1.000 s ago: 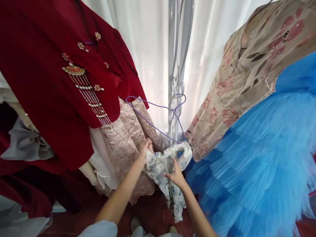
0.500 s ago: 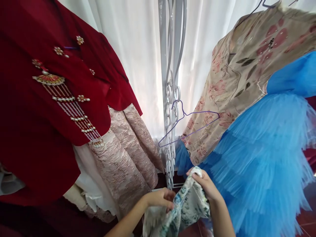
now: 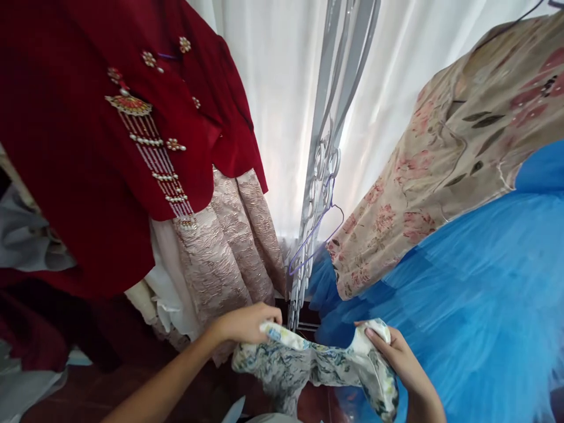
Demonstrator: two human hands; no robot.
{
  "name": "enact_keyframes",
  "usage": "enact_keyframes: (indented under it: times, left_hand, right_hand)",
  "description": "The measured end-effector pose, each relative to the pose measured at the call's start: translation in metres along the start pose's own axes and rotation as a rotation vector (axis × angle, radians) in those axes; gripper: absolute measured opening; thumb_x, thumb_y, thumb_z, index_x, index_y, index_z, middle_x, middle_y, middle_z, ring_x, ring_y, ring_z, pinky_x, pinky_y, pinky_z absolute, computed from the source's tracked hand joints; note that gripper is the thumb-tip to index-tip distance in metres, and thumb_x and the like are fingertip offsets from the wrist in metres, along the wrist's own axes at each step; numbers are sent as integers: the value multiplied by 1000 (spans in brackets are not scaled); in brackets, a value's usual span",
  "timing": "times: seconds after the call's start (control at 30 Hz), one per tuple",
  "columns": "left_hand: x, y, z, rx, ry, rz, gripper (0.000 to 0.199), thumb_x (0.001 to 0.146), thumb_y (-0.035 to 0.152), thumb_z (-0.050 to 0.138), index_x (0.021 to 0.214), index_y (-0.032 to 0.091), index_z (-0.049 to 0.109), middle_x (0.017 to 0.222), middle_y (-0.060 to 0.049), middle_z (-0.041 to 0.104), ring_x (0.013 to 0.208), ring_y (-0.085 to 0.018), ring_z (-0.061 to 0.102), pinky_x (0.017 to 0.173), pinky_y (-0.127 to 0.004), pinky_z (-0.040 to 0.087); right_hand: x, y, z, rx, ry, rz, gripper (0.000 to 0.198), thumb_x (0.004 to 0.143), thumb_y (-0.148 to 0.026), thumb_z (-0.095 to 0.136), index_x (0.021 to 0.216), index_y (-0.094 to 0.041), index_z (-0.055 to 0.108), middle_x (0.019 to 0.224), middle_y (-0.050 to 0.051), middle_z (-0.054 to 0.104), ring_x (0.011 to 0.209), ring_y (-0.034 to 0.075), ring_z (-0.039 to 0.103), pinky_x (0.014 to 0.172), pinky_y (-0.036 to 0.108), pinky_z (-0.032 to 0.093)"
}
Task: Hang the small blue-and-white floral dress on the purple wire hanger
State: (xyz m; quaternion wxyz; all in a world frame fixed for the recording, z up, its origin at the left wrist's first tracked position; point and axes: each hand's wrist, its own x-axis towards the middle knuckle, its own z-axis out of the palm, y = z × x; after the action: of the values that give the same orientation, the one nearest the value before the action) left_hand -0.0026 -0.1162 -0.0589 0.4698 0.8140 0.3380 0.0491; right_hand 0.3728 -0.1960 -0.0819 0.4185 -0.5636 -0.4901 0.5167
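Observation:
A white garment with a green, blue and yellow floral print [image 3: 286, 367] is stretched between my two hands at the bottom of the view. My left hand [image 3: 252, 323] grips its upper edge at one side, fingers closed on the cloth. At the other side, my right hand [image 3: 390, 346] pinches a shoulder part between thumb and fingers. The lower part of the garment hangs down and partly leaves the frame. Beyond my hands, a purple wire hanger [image 3: 314, 257] hangs bare on the grey metal rack [image 3: 321, 158].
A dark red jacket with beaded trim [image 3: 185, 106] hangs at left over a pink brocade skirt [image 3: 224, 252]. On the right are a beige floral garment [image 3: 423, 170] and a blue tulle dress [image 3: 476, 282]. White curtains [image 3: 277, 88] hang behind the rack.
My hands have moved apart, and the bunched floral garment is now spread wide between them. The purple hanger has turned on the rack. The camera view has shifted left.

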Motion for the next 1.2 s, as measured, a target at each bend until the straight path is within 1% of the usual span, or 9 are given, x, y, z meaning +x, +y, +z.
enact_keyframes:
  times: [0.13,0.23,0.37,0.43,0.57,0.7,0.87,1.03,1.2]
  left_hand:
    - [-31,43,-42,145,410,175,13,69,11,51,74,20,58,81,-2,60,77,-19,55,71,-27,39]
    - [-33,66,-71,23,619,338,8,77,18,52,74,21,59,84,-5,61,81,-22,57,76,-30,44]
    - [5,66,-107,-114,810,426,7,75,26,64,73,20,64,106,-11,65,114,-32,55,101,-37,42]
    - [31,56,-118,-263,816,390,11,75,30,67,75,19,67,104,-10,67,112,-31,58,100,-36,44]
    - [66,28,-120,-662,779,332,20,76,37,69,78,17,67,83,-7,69,82,-22,65,76,-28,51]
    - [64,14,-113,-917,758,284,25,65,32,80,76,17,65,67,-2,64,65,-17,63,59,-23,48]
    - [54,25,-117,-956,535,266,33,56,22,87,81,15,67,61,2,61,53,-11,55,49,-18,41]
    - [61,31,-135,-914,478,192,27,59,21,84,80,14,69,66,-2,68,61,-16,64,56,-22,47]
    - [56,21,-163,-879,473,87,27,59,19,85,81,13,71,73,-6,73,64,-19,68,64,-27,54]
  right_hand:
    - [-14,17,-29,41,-206,52,48,63,-51,86,99,-20,79,88,12,77,79,33,71,70,41,57]
    - [-13,18,-36,101,-169,14,58,51,-47,92,101,-20,78,94,14,77,88,36,72,78,45,58]
    - [3,2,-24,160,-29,-84,63,49,-48,92,104,-20,77,103,15,77,103,38,70,94,47,54]
    - [12,-6,-14,213,44,-130,65,51,-49,92,107,-21,76,106,14,76,104,37,69,95,46,54]
    - [21,-6,-4,286,58,-147,54,60,-51,88,101,-19,77,98,13,77,93,33,72,84,42,56]
    - [21,12,-10,281,43,-117,40,68,-50,84,87,-15,77,81,12,77,72,28,71,68,36,54]
    - [46,20,-34,326,197,-103,38,61,-47,87,75,-14,75,69,10,74,57,23,66,57,31,50]
    - [111,-24,-66,406,470,-245,31,51,-36,84,71,-16,71,62,3,69,52,18,59,50,27,45]
    - [176,-99,-85,256,613,-503,28,59,-37,81,71,-14,70,59,-1,63,54,12,53,52,23,39]
